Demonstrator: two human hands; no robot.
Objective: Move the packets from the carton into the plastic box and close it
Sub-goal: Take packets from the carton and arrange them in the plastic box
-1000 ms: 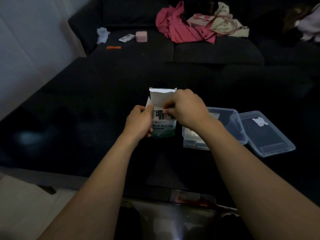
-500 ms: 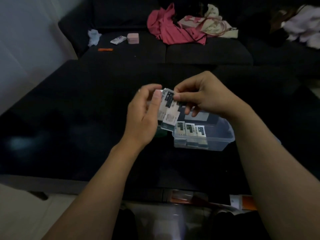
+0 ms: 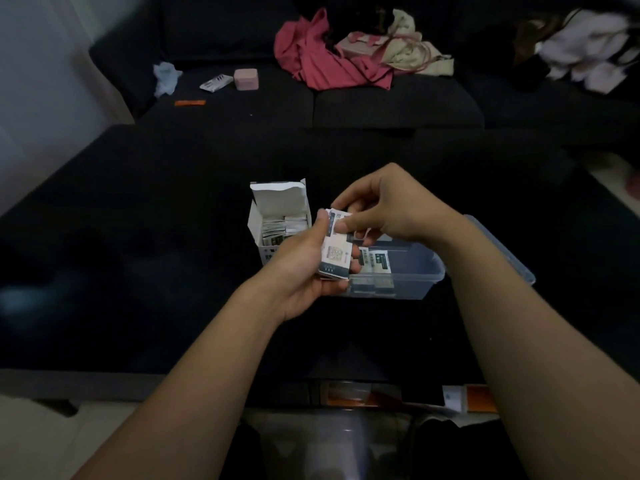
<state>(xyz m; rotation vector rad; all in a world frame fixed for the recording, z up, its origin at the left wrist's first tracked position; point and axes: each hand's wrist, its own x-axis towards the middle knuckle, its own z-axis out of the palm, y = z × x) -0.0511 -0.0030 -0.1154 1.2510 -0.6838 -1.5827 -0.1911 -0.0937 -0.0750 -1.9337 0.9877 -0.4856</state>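
Two bare hands are seen at the centre of the frame. A small stack of white-and-dark printed packets [image 3: 334,252] is held in the left hand [image 3: 304,268], thumb curled over its upper edge; how many packets are in the stack cannot be counted. The top of the same stack is pinched by the right hand [image 3: 388,209] between thumb and curled fingers.

One white cardboard carton [image 3: 277,220] stands open just left of the hands, its flap raised – several more packets are seen inside, too crowded to count. One clear plastic box [image 3: 408,278] sits at centre right, largely hidden behind the hands; about three packets are made out within it. Its clear lid [image 3: 502,251] is mostly covered by the right forearm.

Along the upper edge, on a dark sofa [image 3: 381,105], one pink square case [image 3: 246,79], one crumpled red cloth [image 3: 318,60] and one orange strip [image 3: 189,103] are seen – the far right is blurred
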